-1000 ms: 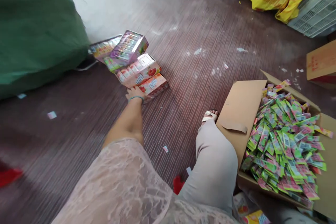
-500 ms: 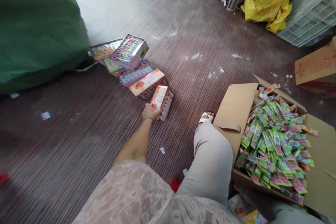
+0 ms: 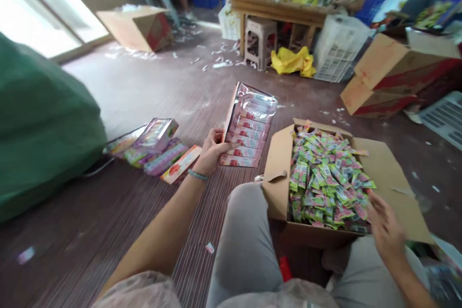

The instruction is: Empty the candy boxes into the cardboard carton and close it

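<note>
At the frame's centre, we held the display box (image 3: 248, 127) upright in our left hand (image 3: 212, 151), fingers curled on its left edge, thumb across the front. Our right hand (image 3: 384, 228), fingers loosely spread, hovered at lower right over the carton (image 3: 279, 178) of green sachets (image 3: 325, 178). More boxes (image 3: 159, 147) lay left.

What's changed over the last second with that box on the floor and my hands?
The left hand has lifted the red display box off the floor, up beside the carton of sachets. The right hand has come into view at the carton's near edge. The pile of boxes stays by the green sack.
</note>
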`<state>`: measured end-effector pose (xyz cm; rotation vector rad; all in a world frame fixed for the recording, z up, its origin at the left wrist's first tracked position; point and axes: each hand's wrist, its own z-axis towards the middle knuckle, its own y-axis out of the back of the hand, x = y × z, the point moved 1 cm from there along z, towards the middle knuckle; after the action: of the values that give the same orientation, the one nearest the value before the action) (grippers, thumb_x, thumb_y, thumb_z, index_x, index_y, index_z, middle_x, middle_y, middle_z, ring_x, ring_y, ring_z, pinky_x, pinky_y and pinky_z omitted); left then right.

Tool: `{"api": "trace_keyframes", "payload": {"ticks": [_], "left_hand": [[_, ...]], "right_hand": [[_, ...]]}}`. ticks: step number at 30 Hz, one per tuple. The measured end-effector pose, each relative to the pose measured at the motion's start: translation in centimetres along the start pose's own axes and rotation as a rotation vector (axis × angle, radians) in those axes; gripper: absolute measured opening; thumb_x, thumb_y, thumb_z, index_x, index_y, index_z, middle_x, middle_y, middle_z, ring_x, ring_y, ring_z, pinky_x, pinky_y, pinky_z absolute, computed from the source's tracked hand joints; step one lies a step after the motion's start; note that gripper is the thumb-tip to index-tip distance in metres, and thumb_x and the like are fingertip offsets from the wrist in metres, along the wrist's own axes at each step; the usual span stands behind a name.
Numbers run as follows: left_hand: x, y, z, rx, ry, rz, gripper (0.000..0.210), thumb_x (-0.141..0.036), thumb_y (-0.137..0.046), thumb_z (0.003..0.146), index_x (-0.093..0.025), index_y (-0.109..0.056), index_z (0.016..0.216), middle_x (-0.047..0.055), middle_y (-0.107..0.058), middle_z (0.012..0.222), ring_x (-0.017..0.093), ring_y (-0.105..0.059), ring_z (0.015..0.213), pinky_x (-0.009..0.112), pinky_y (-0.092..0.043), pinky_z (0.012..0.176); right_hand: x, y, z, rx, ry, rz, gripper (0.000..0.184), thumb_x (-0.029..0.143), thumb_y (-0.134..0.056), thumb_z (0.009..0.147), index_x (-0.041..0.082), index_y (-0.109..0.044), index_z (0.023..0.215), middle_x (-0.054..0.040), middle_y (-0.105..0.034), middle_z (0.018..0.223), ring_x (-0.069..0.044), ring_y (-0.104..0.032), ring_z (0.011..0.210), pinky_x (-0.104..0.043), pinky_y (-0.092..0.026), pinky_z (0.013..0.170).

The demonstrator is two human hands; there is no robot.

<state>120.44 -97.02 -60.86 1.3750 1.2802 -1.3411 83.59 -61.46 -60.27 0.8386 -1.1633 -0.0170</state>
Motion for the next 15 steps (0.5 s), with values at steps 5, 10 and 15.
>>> {"api": "trace_keyframes", "payload": {"ticks": [5,10,15], "left_hand": [[-4.7,-13.3,-5.2,0.49,-0.022,-0.002,0.069,-0.038,-0.098,0.055,-0.024,-0.066,0.114,0.003,-0.076,0.101,0.025,-0.073,0.092,0.034,-0.06,0.076],[-0.7,-23.4,-8.1,0.748,0.082,-0.04,0.073,-0.062,-0.094,0.066,-0.024,-0.072,0.124,0.007,-0.08,0.102,0.03,-0.077,0.102,0.039,-0.063,0.089],[4.4,-28.0,-8.9,0.865,0.441,-0.004,0.082,-0.069,-0.089,0.056,-0.02,-0.078,0.121,0.015,-0.082,0.101,0.045,-0.076,0.112,0.057,-0.065,0.096]], "right_hand": [[7.3,-6.3,5.5,0.266,-0.085,0.761,0.079,0.079,-0.091,0.062,0.029,-0.071,0.119,-0.0094,-0.072,0.141,-0.034,-0.065,0.136,-0.05,-0.058,0.113],[6.7,-6.9,8.3,0.302,-0.246,1.245,0.071,0.064,-0.1,0.056,0.026,-0.072,0.109,-0.0078,-0.081,0.118,-0.036,-0.073,0.125,-0.051,-0.064,0.104],[0.7,-6.4,7.9,0.236,-0.427,1.307,0.059,0.065,-0.096,0.063,0.025,-0.072,0.1,-0.0074,-0.083,0.101,-0.035,-0.075,0.121,-0.05,-0.065,0.101]]}}
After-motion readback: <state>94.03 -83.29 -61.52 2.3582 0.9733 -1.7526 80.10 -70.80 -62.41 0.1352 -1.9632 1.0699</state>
